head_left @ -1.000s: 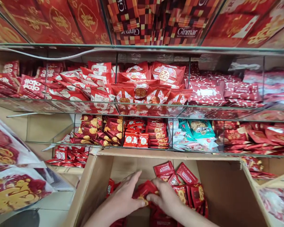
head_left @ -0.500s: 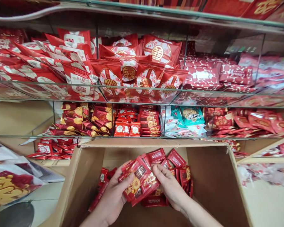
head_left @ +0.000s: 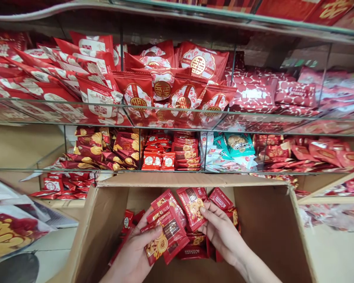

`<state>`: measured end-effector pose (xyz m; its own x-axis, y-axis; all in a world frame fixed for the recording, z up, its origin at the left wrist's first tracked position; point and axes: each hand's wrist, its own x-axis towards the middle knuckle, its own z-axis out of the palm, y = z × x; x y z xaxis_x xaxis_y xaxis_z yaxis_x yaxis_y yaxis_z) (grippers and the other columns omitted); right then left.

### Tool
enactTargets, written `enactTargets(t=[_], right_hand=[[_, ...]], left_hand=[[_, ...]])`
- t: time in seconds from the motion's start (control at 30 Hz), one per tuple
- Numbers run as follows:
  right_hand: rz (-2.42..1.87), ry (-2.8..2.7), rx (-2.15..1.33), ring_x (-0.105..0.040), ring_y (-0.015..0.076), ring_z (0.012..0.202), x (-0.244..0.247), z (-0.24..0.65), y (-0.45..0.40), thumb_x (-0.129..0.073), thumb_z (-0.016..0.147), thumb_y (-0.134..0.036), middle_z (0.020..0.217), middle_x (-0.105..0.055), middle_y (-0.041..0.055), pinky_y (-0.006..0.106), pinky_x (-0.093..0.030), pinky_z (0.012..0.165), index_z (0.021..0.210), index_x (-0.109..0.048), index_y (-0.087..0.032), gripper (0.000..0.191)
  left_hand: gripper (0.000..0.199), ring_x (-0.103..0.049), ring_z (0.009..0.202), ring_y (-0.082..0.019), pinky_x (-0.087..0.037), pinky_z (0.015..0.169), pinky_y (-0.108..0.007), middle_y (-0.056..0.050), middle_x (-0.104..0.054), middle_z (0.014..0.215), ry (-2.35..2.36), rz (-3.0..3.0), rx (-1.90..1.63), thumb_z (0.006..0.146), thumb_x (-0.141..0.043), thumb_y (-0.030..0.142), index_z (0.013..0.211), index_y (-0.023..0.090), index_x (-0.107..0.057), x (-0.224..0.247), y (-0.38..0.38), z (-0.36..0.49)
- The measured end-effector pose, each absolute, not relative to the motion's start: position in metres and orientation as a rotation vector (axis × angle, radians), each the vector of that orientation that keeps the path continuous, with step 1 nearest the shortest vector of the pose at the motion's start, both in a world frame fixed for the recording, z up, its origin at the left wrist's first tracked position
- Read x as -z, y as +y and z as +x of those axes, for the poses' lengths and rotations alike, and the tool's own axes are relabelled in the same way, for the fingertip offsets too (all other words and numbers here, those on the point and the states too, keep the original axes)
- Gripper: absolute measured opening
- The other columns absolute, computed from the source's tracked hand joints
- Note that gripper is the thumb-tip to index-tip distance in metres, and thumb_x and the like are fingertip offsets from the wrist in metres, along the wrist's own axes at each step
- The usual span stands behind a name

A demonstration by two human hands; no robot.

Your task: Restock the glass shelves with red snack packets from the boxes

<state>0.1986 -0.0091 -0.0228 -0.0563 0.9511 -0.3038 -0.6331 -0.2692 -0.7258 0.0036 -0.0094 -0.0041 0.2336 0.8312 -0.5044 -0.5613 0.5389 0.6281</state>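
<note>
Several red cookie packets (head_left: pixel 168 234) are fanned out in my left hand (head_left: pixel 135 245), its thumb pressed across their front. My right hand (head_left: pixel 221 232) pinches one red packet (head_left: pixel 191 206) with a cookie picture, held upright just right of the others. Both hands are inside the top of an open cardboard box (head_left: pixel 262 232). Below and behind them, more red packets (head_left: pixel 194 251) lie in the box, partly hidden by my hands. One packet (head_left: pixel 221 198) leans at the box's back wall.
Glass shelves (head_left: pixel 171 129) behind the box hold red packets (head_left: pixel 138 98), teal packets (head_left: pixel 240 144) and patterned maroon packets (head_left: pixel 253 92) in divided compartments. At the left lies a clear bag with a cookie print (head_left: pixel 11 232).
My right hand has moved slightly right, and its packet is now apart from the bunch. The packets in my left hand have shifted a little left and spread out.
</note>
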Motion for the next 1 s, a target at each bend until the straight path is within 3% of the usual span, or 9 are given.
enactTargets(t=[0.17,0.43,0.63,0.73,1.0], right_hand=[[-0.938,-0.506,-1.624,-0.054,0.0080,0.059,0.024,0.187,-0.013,-0.063,0.071,-0.026,0.070,-0.060,-0.0024,0.021,-0.045,0.058,0.076,-0.057,-0.017,0.012],[-0.897,-0.541,-1.540,-0.059,0.0147,0.067,0.025,0.185,-0.010,-0.061,0.072,-0.031,0.077,-0.064,0.0006,0.030,-0.049,0.063,0.078,-0.054,-0.019,0.015],[-0.871,-0.373,-1.570,-0.060,0.0125,0.066,0.027,0.188,-0.010,-0.062,0.072,-0.025,0.076,-0.066,0.0006,0.029,-0.050,0.065,0.077,-0.055,-0.018,0.012],[-0.879,-0.380,-1.606,-0.060,0.0125,0.067,0.033,0.179,-0.014,-0.061,0.073,-0.028,0.075,-0.065,0.0000,0.030,-0.049,0.067,0.074,-0.055,-0.018,0.012],[-1.019,-0.657,-1.571,-0.056,0.0127,0.062,0.043,0.172,-0.021,-0.064,0.069,-0.031,0.071,-0.062,-0.0020,0.025,-0.045,0.061,0.074,-0.054,-0.020,0.016]], left_hand=[[0.074,-0.058,0.095,-0.027,-0.042,0.085,-0.046,-0.010,-0.066,0.099,0.796,0.356,-0.915,0.069,-0.058,0.002,0.131,0.028,-0.025,0.008,-0.016,0.002],[0.085,-0.059,0.093,-0.023,-0.038,0.089,-0.041,-0.008,-0.065,0.101,0.753,0.433,-0.715,0.067,-0.059,0.003,0.134,0.026,-0.011,0.000,-0.017,0.000],[0.071,-0.059,0.093,-0.018,-0.037,0.087,-0.033,-0.006,-0.064,0.102,0.960,0.622,-0.606,0.066,-0.060,0.006,0.127,0.021,-0.029,0.009,-0.019,0.006],[0.061,-0.056,0.098,-0.021,-0.038,0.088,-0.034,-0.008,-0.062,0.107,0.913,0.588,-0.656,0.066,-0.066,0.016,0.120,0.020,-0.037,0.013,-0.021,0.011],[0.037,-0.060,0.093,-0.022,-0.041,0.085,-0.035,-0.008,-0.066,0.098,0.931,0.572,-0.746,0.071,-0.061,0.031,0.105,0.019,-0.054,0.016,-0.017,0.014]])
